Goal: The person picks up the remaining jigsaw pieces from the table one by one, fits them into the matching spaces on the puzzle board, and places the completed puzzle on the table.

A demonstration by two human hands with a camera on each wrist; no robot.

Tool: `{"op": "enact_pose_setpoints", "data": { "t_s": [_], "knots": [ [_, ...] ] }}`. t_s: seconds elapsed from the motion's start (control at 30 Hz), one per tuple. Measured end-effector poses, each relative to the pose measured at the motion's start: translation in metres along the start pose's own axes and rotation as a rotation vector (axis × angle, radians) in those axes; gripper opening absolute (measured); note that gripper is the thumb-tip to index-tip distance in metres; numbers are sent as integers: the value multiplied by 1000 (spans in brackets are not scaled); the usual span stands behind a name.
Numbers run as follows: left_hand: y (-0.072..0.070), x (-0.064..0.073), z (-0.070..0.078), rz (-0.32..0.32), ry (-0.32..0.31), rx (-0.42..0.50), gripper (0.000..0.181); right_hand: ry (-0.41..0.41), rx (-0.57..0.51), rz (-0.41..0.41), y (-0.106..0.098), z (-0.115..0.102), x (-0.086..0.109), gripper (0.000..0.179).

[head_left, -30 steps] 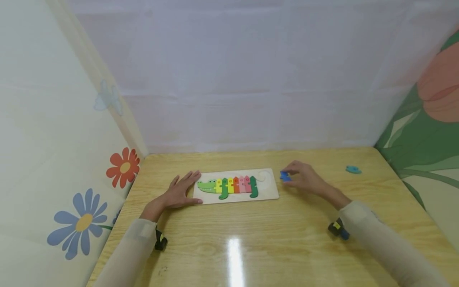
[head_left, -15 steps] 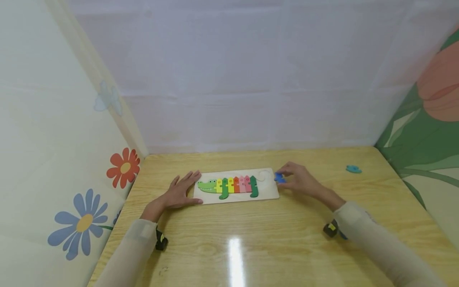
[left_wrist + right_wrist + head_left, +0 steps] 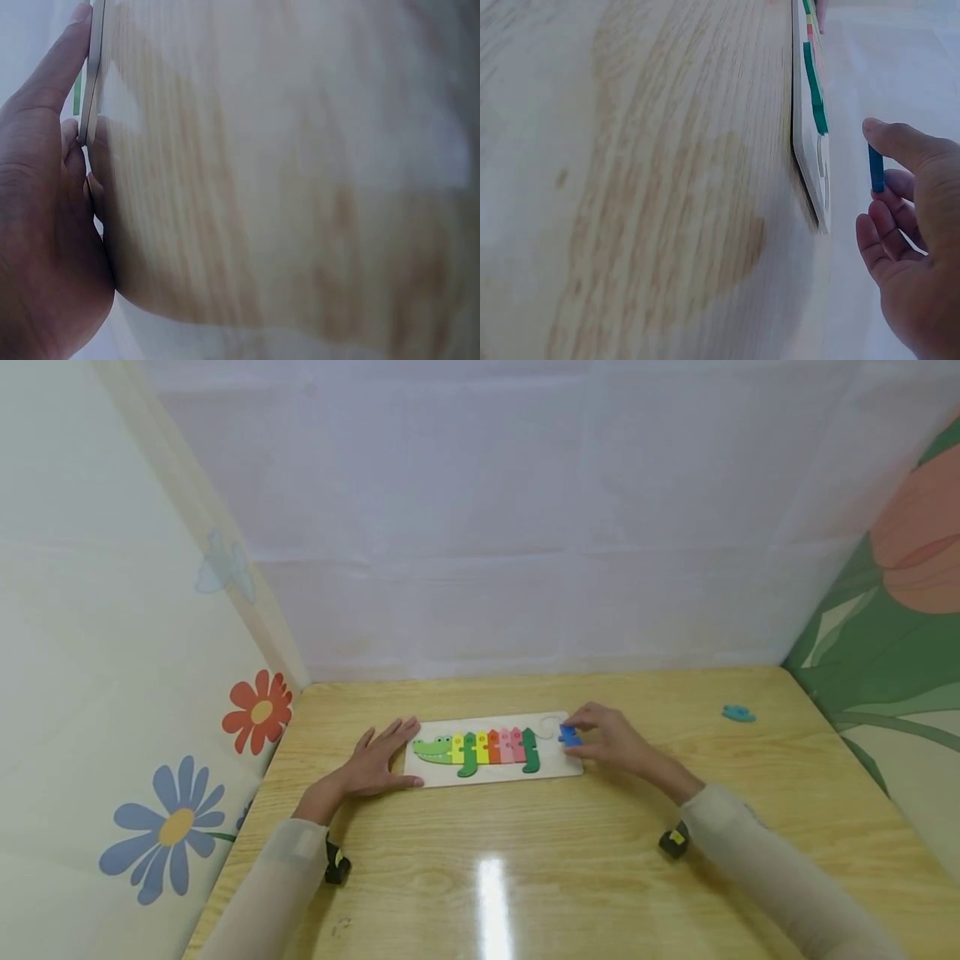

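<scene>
A pale wooden puzzle board (image 3: 450, 777) lies on the table, with a crocodile of coloured pieces set in it, from a light green head (image 3: 432, 750) to a dark green leg piece (image 3: 531, 752). The tail end of its outline is bare. My left hand (image 3: 375, 762) rests with spread fingers at the board's left end, the thumb along its near edge. Between thumb and fingers my right hand (image 3: 617, 742) pinches a blue puzzle piece (image 3: 569, 736) over the board's right end. In the right wrist view this blue piece (image 3: 876, 168) is seen edge-on, apart from the board.
A teal puzzle piece (image 3: 738, 713) lies alone on the wooden table (image 3: 405, 868) at the right. A white cloth wall (image 3: 465, 527) stands behind the table, with flower-printed panels at both sides.
My right hand has moved left with the blue piece, from beside the board to over its right end. My left hand and the board have stayed in place.
</scene>
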State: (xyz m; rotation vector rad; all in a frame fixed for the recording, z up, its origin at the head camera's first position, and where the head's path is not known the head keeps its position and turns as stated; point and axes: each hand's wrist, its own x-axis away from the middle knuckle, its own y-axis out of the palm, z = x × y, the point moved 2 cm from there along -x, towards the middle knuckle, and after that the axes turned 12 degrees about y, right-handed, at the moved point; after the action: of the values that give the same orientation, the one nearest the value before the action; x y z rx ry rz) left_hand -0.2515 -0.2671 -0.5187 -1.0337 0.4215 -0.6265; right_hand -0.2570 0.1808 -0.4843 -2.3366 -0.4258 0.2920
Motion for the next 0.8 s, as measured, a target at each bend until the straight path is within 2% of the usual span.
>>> {"op": "enact_pose_setpoints", "data": {
  "t_s": [0.3,0.8],
  "knots": [
    [1,1,0,14,13,7,105,-34,-8,8,9,-3,-4,40],
    [0,1,0,13,7,9,104,-44,20,-7,23,-8,-7,40]
  ]
}}
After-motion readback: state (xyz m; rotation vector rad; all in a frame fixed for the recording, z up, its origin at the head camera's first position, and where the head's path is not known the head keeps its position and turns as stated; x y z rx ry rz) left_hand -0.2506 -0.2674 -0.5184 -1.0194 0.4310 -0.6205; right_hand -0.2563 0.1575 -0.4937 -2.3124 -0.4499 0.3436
